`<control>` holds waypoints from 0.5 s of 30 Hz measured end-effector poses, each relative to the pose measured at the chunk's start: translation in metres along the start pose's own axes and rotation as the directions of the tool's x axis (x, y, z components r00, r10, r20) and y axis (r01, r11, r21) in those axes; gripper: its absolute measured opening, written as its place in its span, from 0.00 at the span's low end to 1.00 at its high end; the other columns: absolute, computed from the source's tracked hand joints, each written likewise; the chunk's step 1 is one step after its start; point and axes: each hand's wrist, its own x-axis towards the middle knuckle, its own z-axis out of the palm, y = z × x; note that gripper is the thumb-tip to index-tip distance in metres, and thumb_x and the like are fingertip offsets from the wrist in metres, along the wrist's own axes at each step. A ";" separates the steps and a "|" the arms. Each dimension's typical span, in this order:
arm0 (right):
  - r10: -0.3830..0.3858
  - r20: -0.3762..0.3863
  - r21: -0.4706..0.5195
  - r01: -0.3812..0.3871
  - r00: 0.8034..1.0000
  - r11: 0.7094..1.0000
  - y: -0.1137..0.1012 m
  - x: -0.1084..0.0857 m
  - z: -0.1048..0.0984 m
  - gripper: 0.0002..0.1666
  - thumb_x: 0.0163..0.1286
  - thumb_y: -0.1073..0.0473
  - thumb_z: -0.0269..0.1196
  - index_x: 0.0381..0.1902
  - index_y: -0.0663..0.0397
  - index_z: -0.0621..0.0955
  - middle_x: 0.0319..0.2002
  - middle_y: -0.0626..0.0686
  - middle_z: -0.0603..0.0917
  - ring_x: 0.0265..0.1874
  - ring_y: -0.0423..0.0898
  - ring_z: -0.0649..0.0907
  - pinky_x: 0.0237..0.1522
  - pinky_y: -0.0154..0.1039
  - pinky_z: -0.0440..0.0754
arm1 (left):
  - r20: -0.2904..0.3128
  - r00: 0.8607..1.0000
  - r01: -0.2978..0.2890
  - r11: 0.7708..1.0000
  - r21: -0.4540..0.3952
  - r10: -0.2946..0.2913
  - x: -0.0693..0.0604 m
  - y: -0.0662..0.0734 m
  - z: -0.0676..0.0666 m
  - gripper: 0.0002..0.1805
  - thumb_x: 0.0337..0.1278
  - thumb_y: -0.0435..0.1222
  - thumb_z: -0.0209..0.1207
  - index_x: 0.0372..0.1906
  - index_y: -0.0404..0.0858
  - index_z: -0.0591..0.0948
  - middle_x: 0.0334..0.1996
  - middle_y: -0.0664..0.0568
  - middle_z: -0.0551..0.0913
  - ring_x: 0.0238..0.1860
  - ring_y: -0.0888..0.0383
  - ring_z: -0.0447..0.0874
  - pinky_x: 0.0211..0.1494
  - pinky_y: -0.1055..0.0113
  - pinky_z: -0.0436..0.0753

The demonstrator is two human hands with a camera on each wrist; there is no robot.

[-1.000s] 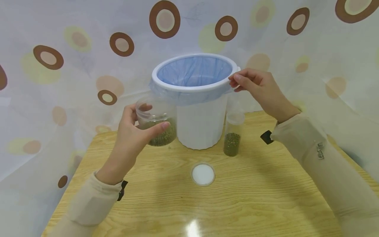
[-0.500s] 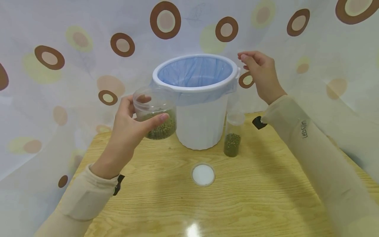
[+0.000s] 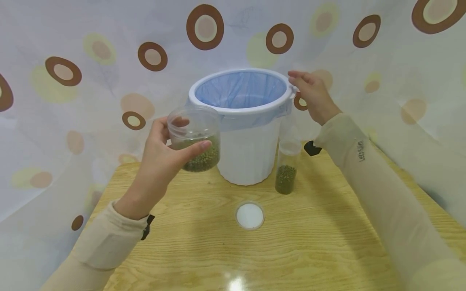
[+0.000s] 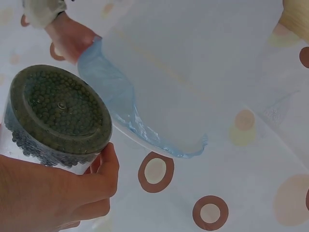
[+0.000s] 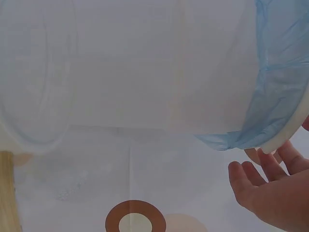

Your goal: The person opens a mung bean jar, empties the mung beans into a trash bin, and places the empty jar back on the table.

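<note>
My left hand [image 3: 154, 161] grips a clear plastic jar [image 3: 194, 121] in the air, left of the bin. Green mung-like beans [image 4: 60, 104] fill its lower part, seen through the base in the left wrist view. A white bin [image 3: 247, 155] stands at the back of the table, lined with a thin blue bag [image 3: 240, 87] folded over its rim. At the rim's right side is my right hand [image 3: 314, 95], fingers loosely bent in the right wrist view. Its fingertips [image 5: 265, 157] lie at or very near the rim; whether they press it I cannot tell.
A tall clear container [image 3: 286, 169], partly filled with green grains, stands right of the bin. In front lies a small round clear-edged piece with a white centre [image 3: 249, 215] on the wooden table [image 3: 218, 258]. A patterned sheet [image 3: 116, 24] hangs close behind.
My right hand lifted off the bin's right rim, rose above it, then came back down to it. The left hand raised the jar slightly and still holds it.
</note>
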 end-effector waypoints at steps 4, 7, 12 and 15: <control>-0.011 0.036 -0.062 0.013 0.999 0.998 0.004 0.001 0.002 0.31 0.71 0.51 0.57 0.69 0.55 0.68 0.55 0.51 0.74 0.36 0.39 0.74 0.26 0.30 0.69 | -0.002 1.000 0.003 1.000 -0.005 -0.003 0.000 -0.003 0.000 0.36 0.45 0.38 0.72 0.58 0.42 0.64 0.58 0.53 0.69 0.54 0.52 0.74 0.55 0.56 0.74; -0.026 0.057 -0.104 0.032 0.998 0.994 0.007 0.003 0.001 0.32 0.72 0.51 0.56 0.70 0.56 0.66 0.50 0.50 0.76 0.33 0.37 0.73 0.28 0.30 0.68 | -0.004 1.000 0.004 1.000 0.000 -0.004 0.001 -0.004 0.000 0.36 0.45 0.38 0.73 0.58 0.43 0.64 0.58 0.52 0.68 0.54 0.51 0.74 0.54 0.56 0.75; -0.017 0.066 -0.170 0.028 0.998 0.985 0.011 0.005 0.001 0.33 0.73 0.48 0.52 0.72 0.52 0.64 0.61 0.53 0.72 0.45 0.40 0.75 0.42 0.30 0.73 | -0.012 1.000 -0.005 1.000 0.004 0.005 0.003 -0.003 -0.001 0.35 0.45 0.39 0.73 0.57 0.44 0.65 0.57 0.52 0.68 0.53 0.52 0.73 0.54 0.56 0.75; -0.012 0.073 -0.224 0.028 0.997 0.974 0.012 0.007 0.001 0.33 0.74 0.47 0.50 0.73 0.49 0.62 0.69 0.52 0.66 0.60 0.44 0.72 0.62 0.38 0.69 | -0.021 1.000 -0.013 1.000 0.004 0.013 0.003 -0.003 -0.002 0.35 0.45 0.39 0.73 0.56 0.43 0.65 0.57 0.52 0.68 0.54 0.53 0.73 0.54 0.57 0.75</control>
